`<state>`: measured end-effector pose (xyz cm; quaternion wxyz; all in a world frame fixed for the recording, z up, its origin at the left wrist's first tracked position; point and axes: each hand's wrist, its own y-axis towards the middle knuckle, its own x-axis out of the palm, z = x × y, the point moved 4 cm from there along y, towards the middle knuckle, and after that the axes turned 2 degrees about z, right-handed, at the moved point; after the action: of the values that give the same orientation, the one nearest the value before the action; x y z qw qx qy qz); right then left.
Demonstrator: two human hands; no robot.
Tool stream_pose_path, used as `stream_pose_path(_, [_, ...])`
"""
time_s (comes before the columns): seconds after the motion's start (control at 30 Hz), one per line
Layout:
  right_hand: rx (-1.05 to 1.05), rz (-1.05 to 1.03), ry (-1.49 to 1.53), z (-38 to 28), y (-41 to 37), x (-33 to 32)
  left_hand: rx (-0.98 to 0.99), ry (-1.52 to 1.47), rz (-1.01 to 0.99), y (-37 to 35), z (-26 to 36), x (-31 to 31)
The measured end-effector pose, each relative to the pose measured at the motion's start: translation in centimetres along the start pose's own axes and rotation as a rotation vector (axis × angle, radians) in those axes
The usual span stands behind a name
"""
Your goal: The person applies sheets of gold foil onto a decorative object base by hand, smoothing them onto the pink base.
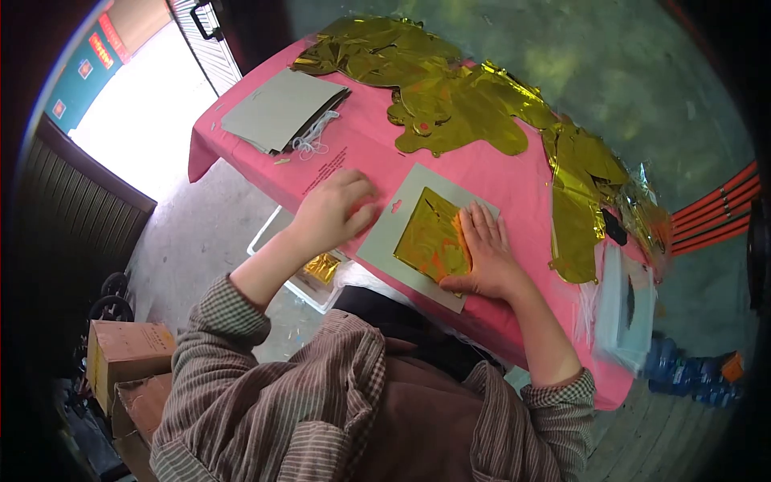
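A folded gold foil balloon [432, 233] lies on a grey card [385, 249] at the table's near side. My right hand [486, 255] rests flat on the foil's right edge and the card, fingers stretched out, thumb apart. My left hand [336, 207] hovers by the card's left edge, fingers loosely bent and thumb apart, with nothing visible in it. Behind the card, several flat gold foil balloons [466, 104] spread along the far side of the pink-covered table [369, 157].
A stack of grey cards [277, 111] with white strings [316, 135] sits at the table's left end. A clear plastic box [626, 313] stands at the right end. Below left is a white-rimmed bin [269, 229] holding gold packets [323, 267]. Cardboard boxes [132, 353] and blue bottles [683, 373] stand on the floor.
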<state>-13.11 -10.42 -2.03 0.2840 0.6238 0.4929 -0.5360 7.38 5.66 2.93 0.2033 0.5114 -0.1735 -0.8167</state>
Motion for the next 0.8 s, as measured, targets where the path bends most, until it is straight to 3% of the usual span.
stream_pose_path(0.07, [-0.015,0.024,0.006,0.2,-0.1,0.1,-0.086,0.039,0.038,1.1,-0.9,1.2])
stream_pose_path(0.13, [-0.007,0.02,0.007,0.1,-0.1,0.0,-0.263,0.217,-0.049,1.6,-2.4,2.9])
stream_pose_path(0.63, [-0.008,0.025,0.015,0.1,-0.3,-0.1,-0.334,0.021,-0.034,2.1,-3.0,3.2])
stream_pose_path(0.8, [0.001,0.036,0.008,0.1,-0.3,0.0,-0.263,0.088,-0.033,2.6,-1.6,3.5])
